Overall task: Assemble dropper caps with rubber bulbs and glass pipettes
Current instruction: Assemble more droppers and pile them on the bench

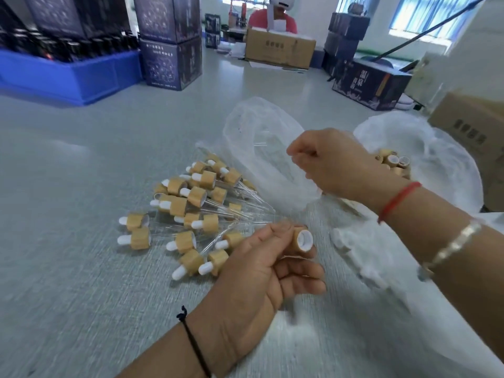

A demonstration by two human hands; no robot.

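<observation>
My left hand (261, 271) grips a bamboo-coloured dropper cap (301, 239) by thumb and fingers, its white inner opening turned to the right. My right hand (330, 162) hovers over a clear plastic bag (261, 137), fingers pinched on a thin glass pipette (297, 170) that is blurred and barely visible. A pile of assembled droppers (191, 211), with bamboo caps, white rubber bulbs and glass pipettes, lies on the table to the left of my hands. A second plastic bag (436, 148) at the right holds loose bamboo caps (392, 160).
Grey table (81, 241). A blue crate (62, 75) with dark bottles stands at the far left, dark printed boxes (170, 42) beside it. Cardboard boxes (281, 47) stand at the back, another (474, 132) at the right edge. A person in red (272, 20) sits at the far end.
</observation>
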